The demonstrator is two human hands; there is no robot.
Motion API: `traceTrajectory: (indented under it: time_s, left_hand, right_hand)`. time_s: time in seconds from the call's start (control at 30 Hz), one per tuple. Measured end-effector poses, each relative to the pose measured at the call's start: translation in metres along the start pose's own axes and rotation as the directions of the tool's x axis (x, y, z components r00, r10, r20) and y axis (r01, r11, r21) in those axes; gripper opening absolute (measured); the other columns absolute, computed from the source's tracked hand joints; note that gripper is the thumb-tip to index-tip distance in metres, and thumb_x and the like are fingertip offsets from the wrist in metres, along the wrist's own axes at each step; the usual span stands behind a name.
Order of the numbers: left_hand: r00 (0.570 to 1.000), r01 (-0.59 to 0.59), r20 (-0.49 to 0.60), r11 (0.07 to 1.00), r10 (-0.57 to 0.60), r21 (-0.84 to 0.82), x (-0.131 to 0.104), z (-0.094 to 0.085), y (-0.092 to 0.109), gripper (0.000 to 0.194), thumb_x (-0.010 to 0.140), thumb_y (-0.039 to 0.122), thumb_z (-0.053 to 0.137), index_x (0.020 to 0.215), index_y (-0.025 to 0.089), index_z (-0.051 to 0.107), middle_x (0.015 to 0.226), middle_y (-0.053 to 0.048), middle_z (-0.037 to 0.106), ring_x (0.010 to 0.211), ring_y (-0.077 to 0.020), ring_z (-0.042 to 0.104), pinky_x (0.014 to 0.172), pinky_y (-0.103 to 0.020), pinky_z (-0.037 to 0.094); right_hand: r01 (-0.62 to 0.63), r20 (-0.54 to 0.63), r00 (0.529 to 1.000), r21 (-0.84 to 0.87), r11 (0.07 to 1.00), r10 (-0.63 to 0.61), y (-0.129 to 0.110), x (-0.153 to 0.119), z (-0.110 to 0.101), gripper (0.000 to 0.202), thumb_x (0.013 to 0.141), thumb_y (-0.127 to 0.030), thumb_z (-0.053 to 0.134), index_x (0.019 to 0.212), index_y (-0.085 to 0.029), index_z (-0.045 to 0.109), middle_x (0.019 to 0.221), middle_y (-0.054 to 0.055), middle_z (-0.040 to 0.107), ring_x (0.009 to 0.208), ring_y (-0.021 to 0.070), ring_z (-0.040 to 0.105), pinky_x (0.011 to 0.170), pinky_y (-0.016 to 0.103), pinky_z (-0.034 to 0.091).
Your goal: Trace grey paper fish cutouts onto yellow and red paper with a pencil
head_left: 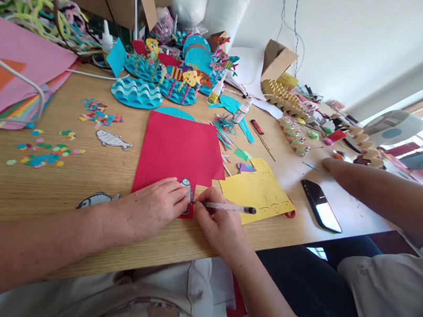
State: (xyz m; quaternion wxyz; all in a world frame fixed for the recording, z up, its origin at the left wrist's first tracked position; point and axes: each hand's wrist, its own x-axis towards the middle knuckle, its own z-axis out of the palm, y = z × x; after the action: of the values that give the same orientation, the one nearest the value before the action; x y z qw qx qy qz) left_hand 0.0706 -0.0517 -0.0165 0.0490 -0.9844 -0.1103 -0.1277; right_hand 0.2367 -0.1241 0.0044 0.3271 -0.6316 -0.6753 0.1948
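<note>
A sheet of red paper (181, 148) lies in front of me, its right side cut in steps. Near its lower edge a small fish cutout (187, 184) rests on it, partly covered by my fingers. My left hand (157, 201) lies over the paper with its fingers outstretched, pressing on the fish's left side. In my right hand (218, 220) is a pen (234, 208), with its tip at the fish's right edge. Another fish cutout (114, 140) lies left of the red paper, and a further one (96, 198) is partly hidden behind my left forearm.
Yellow paper (258, 192) with drawn marks and a phone (321, 205) lie to the right. Confetti (47, 152) is scattered at left. Behind stand blue fish decorations (137, 93) and glue bottles (242, 109). Another person's arm (380, 197) rests on the table's right side.
</note>
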Motion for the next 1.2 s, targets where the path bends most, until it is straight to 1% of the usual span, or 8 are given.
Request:
traceTrajectory:
  time_s: [0.17,0.4,0.5,0.6,0.73,0.87,1.0,1.2]
  left_hand:
    - [1.0,-0.002,0.024,1.0,0.001,0.022,0.0003,-0.0017,0.0,0.024,0.086,0.007,0.045,0.105,0.007,0.059,0.108,-0.013,0.062,0.101,-0.0246,0.056,0.098,-0.041,0.041]
    - [1.0,-0.005,-0.01,1.0,0.006,0.015,-0.0014,0.0014,0.0001,0.025,0.084,0.006,0.043,0.104,0.008,0.058,0.107,-0.013,0.062,0.102,-0.0241,0.054,0.098,-0.041,0.039]
    - [1.0,-0.008,-0.002,1.0,0.008,0.008,-0.0016,0.0011,-0.0006,0.025,0.084,0.006,0.043,0.103,0.009,0.058,0.108,-0.013,0.061,0.101,-0.0243,0.054,0.099,-0.041,0.038]
    - [0.999,-0.025,0.024,1.0,0.025,-0.008,-0.0016,-0.0007,-0.0013,0.027,0.085,0.006,0.041,0.106,0.008,0.057,0.108,-0.013,0.06,0.102,-0.0248,0.052,0.097,-0.042,0.039]
    - [0.998,-0.043,0.051,0.999,0.045,-0.033,-0.0017,-0.003,-0.0014,0.027,0.085,0.007,0.044,0.109,0.006,0.056,0.1,-0.011,0.06,0.097,-0.0248,0.052,0.098,-0.043,0.038]
    - [0.999,-0.009,0.051,0.997,0.013,-0.071,-0.002,-0.0038,-0.0013,0.026,0.087,0.008,0.041,0.108,0.01,0.056,0.098,-0.008,0.06,0.097,-0.0226,0.052,0.101,-0.041,0.036]
    - [0.999,0.001,0.036,0.993,0.004,-0.118,-0.0034,-0.0035,-0.0021,0.024,0.087,0.006,0.041,0.103,0.011,0.057,0.095,-0.007,0.059,0.094,-0.0218,0.052,0.1,-0.041,0.036]
    - [1.0,-0.024,0.006,0.99,0.025,-0.141,-0.0057,-0.0025,-0.0042,0.024,0.086,0.006,0.042,0.105,0.011,0.056,0.095,-0.008,0.06,0.094,-0.022,0.053,0.1,-0.042,0.036]
  right_hand:
    - [0.008,0.0,1.0,0.008,1.0,-0.008,-0.0013,-0.0027,-0.0006,0.01,0.081,-0.016,0.046,0.072,-0.022,0.047,0.062,-0.002,0.056,0.056,0.0129,0.052,0.051,0.023,0.036]
    - [0.024,0.002,1.0,0.015,1.0,-0.024,-0.0048,-0.0055,-0.0009,0.011,0.081,-0.015,0.046,0.072,-0.021,0.047,0.061,-0.003,0.054,0.056,0.0127,0.051,0.051,0.023,0.035]
    - [0.004,0.007,1.0,0.02,1.0,-0.004,-0.0044,-0.0051,-0.0013,0.011,0.081,-0.016,0.047,0.072,-0.021,0.047,0.062,-0.002,0.054,0.057,0.0127,0.051,0.051,0.023,0.036]
    - [-0.04,0.014,0.999,0.053,0.998,0.039,-0.0011,-0.0054,-0.0013,0.01,0.081,-0.016,0.047,0.072,-0.022,0.048,0.061,-0.003,0.053,0.056,0.0128,0.051,0.052,0.023,0.036]
    - [-0.082,-0.007,0.997,0.054,0.995,0.082,0.0019,-0.0054,-0.0005,0.011,0.081,-0.017,0.046,0.071,-0.022,0.047,0.059,-0.004,0.052,0.055,0.0129,0.049,0.053,0.024,0.036]
    - [-0.071,-0.021,0.997,0.0,0.997,0.071,-0.0008,-0.004,-0.0004,0.011,0.081,-0.018,0.046,0.07,-0.022,0.047,0.06,-0.003,0.052,0.054,0.0129,0.048,0.051,0.024,0.034]
    - [-0.066,-0.013,0.998,-0.002,0.998,0.066,-0.0021,-0.0032,-0.0003,0.011,0.08,-0.017,0.046,0.07,-0.022,0.047,0.059,-0.004,0.052,0.054,0.0127,0.047,0.05,0.024,0.033]
    - [-0.039,-0.001,0.999,0.013,0.999,0.039,-0.0016,-0.0045,-0.0007,0.01,0.081,-0.019,0.046,0.072,-0.022,0.047,0.061,-0.003,0.053,0.055,0.0129,0.049,0.051,0.024,0.034]
